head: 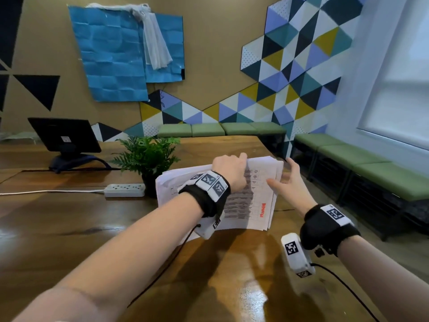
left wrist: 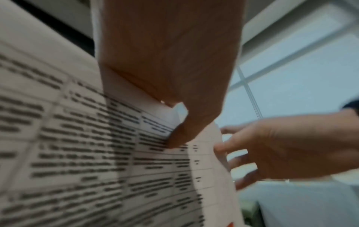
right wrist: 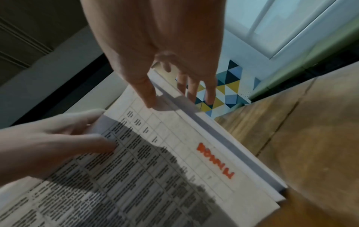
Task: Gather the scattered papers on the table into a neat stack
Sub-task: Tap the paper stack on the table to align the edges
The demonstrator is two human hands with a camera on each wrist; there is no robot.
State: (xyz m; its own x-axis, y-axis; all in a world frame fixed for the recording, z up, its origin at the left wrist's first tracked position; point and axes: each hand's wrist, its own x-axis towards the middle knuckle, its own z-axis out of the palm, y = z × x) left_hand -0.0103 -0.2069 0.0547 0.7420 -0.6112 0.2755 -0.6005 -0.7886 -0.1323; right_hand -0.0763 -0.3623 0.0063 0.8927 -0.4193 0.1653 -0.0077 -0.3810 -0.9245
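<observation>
Head view: papers (head: 241, 201) already gathered into one bundle, held tilted up off the wooden surface (head: 116, 228), lower edge apparently resting on it. Left hand (head: 232, 170) grips the top edge, fingers curled over it, thumb on the printed front. Right hand (head: 290, 182) sits just beside the bundle's right edge, fingers spread and relaxed, holding nothing — contact unclear here. Beyond the left hand: potted fern (head: 148, 156), white power strip (head: 125, 190), dark monitor (head: 63, 135).

Left wrist view: left hand (left wrist: 174, 76) pinches the sheets, thumb tip pressed on a printed table; papers (left wrist: 77, 153) bend softly under it. Right hand (left wrist: 272, 150) open at the far edge. Blurred.

Right wrist view: right hand (right wrist: 155, 53) open, thumb tip touching the top sheet near its corner, other fingers past the edge. Papers (right wrist: 155, 169) — thin, matte, white, grid print, red stamp; side edges stepped, not flush. Left hand (right wrist: 58, 138) holds the opposite side.

Handling, my guess: light, floppy, sheets slide easily; hold both side edges and tap the bottom edge on the surface to square up.
</observation>
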